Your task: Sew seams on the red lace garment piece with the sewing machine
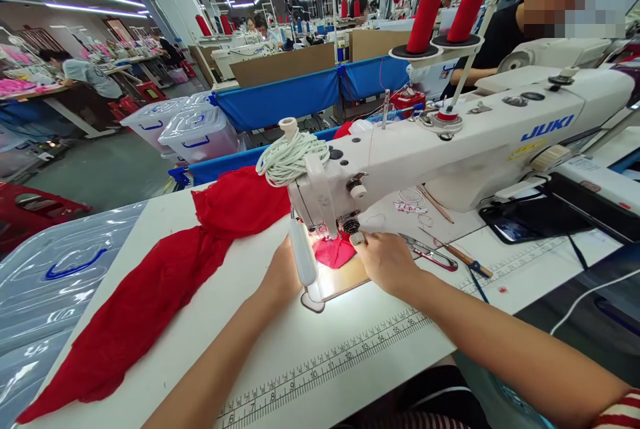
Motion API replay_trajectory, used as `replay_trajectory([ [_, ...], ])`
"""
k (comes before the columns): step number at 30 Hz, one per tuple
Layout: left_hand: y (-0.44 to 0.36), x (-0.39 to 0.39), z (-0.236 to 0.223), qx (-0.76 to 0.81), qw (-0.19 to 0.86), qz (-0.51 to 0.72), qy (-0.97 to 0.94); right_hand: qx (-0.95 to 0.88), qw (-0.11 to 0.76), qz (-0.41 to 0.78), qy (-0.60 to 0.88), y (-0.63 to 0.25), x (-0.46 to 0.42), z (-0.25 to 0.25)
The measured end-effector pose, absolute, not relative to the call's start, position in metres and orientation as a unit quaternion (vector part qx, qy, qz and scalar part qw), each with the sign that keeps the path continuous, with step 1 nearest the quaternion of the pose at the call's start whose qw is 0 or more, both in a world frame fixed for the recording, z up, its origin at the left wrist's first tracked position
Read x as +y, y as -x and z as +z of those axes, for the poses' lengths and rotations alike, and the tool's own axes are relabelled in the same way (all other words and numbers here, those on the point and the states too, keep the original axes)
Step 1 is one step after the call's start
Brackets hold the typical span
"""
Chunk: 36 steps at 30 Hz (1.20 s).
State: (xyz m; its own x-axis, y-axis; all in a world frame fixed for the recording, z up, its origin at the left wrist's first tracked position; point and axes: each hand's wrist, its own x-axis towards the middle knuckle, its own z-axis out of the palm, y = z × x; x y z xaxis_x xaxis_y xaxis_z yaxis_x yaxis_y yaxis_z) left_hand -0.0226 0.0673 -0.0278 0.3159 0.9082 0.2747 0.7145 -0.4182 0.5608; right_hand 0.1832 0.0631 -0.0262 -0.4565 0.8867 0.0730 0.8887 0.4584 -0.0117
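A small red piece of fabric [334,254] lies on the lit plate beneath the head of the white sewing machine [400,156]. On its left side is my left hand [284,268], partly behind the white lamp [303,252] of the machine; its fingers are hidden. My right hand [389,261] is at the right of the fabric, close to the needle area, its fingers curled in. What these fingers hold, if anything, cannot be made out. A long red cloth [165,276] stretches across the table to the left, bunched near the machine.
Right of my right hand lie scissors [430,252] and a wooden-handled tool [467,260]. A phone [535,216] rests farther right. Two red thread cones [425,16] stand above the machine. Printed ruler marks [320,372] run along the front edge. A person [495,42] sits opposite.
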Motion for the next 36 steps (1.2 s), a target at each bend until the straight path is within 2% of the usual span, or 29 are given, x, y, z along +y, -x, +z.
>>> replay_trajectory([
  [4,0.028,0.057,-0.034,0.479,0.183,0.293,-0.807,-0.862,0.104,-0.019,0.495,-0.189,0.062,-0.038],
  [8,0.027,0.050,-0.027,0.456,0.233,0.290,-0.809,-0.877,0.146,0.047,0.456,-0.187,0.060,-0.036],
  [11,0.026,0.044,-0.015,0.453,0.300,0.238,-0.805,-0.884,0.158,0.096,0.430,-0.187,0.059,-0.030],
  [13,0.025,0.040,-0.008,0.458,0.308,0.192,-0.812,-0.894,0.160,0.108,0.405,-0.188,0.059,-0.026],
  [15,0.024,0.038,-0.005,0.456,0.270,0.173,-0.830,-0.909,0.162,0.112,0.367,-0.190,0.059,-0.024],
  [18,0.024,0.039,-0.007,0.439,0.159,0.167,-0.868,-0.932,0.157,0.093,0.313,-0.191,0.058,-0.025],
  [25,0.023,0.043,-0.012,0.384,-0.074,0.114,-0.913,-0.915,0.118,0.021,0.386,-0.187,0.054,-0.029],
  [28,0.020,0.037,-0.010,0.400,-0.083,0.111,-0.906,-0.910,0.096,0.006,0.403,-0.185,0.052,-0.028],
  [36,0.021,0.043,-0.022,0.477,-0.005,0.173,-0.862,-0.854,0.079,-0.041,0.512,-0.176,0.063,-0.030],
])
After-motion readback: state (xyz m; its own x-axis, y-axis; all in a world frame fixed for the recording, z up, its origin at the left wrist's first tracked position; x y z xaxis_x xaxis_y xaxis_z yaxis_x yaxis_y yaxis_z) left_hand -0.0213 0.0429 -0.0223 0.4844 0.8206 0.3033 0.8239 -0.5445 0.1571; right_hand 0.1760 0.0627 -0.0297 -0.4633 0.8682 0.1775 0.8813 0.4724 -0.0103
